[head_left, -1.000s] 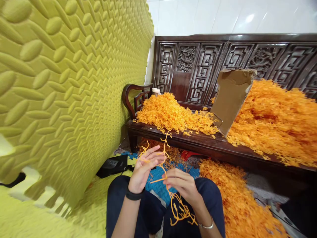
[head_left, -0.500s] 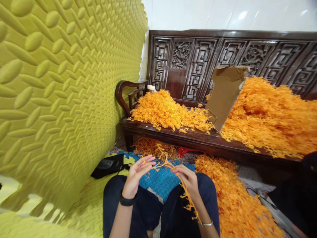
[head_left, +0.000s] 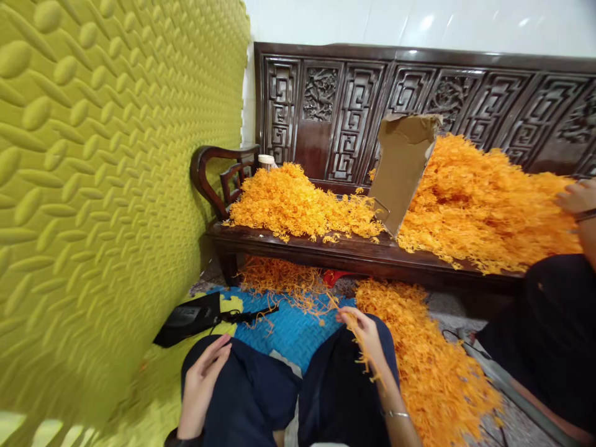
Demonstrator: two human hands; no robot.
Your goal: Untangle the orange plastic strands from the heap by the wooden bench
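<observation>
My right hand (head_left: 367, 338) hovers over my right knee, fingers closed on a branching orange plastic sprig (head_left: 361, 354) that trails down along my wrist. My left hand (head_left: 201, 379) rests on my left thigh, palm up, fingers loosely apart and holding nothing. Just right of my right hand spreads a floor pile of orange sprigs (head_left: 433, 366). A second, thinner heap (head_left: 284, 279) lies under the bench.
A dark carved wooden bench (head_left: 354, 254) carries two orange heaps (head_left: 298, 202) (head_left: 479, 198) split by a cardboard sheet (head_left: 401, 167). A yellow-green embossed foam mat (head_left: 107, 186) stands at left. Blue mat (head_left: 288, 329) and black pouch (head_left: 189, 318) lie ahead. Another person's hand (head_left: 575, 197) and leg (head_left: 549, 335) are at right.
My left hand let go of the sprig and dropped to my thigh. My right hand carried the sprig toward the floor pile. The view swung right, bringing another person into sight.
</observation>
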